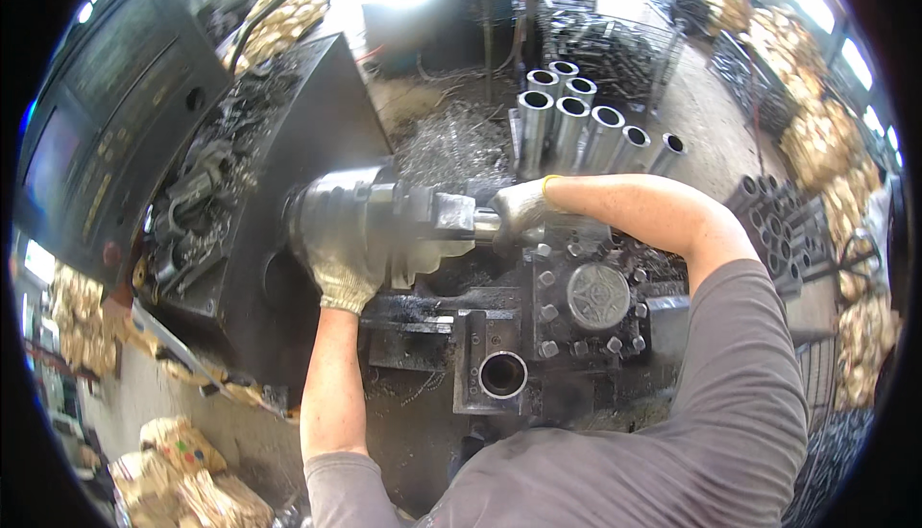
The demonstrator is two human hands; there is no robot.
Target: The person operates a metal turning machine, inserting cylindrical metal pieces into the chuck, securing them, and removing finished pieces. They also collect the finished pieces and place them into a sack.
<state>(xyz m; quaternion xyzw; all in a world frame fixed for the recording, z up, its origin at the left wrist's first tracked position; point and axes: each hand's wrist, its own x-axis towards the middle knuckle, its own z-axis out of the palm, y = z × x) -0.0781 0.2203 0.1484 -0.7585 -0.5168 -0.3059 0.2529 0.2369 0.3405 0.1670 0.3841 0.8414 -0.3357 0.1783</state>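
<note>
A lathe chuck (341, 211), blurred, faces right with its stepped jaws (451, 216) around the end of a shiny metal tube (487, 226). My left hand (341, 280), in a knitted work glove, lies against the chuck's near side; its fingers are smeared and partly hidden. My right hand (523, 209), gloved too, is closed around the tube just right of the jaws. Below that hand sits a square tool post (597, 296) with a round cap and several bolts. Nearer to me, a round bore (503, 374) with a bright rim opens in a metal block.
Several steel tubes (573, 117) stand upright beyond the lathe, and a stack of darker tubes (780, 226) lies at the right. Metal chips cover the headstock top (226, 158) and the area behind the chuck. Filled sacks (826, 149) line the right side; more sacks (182, 470) lie lower left.
</note>
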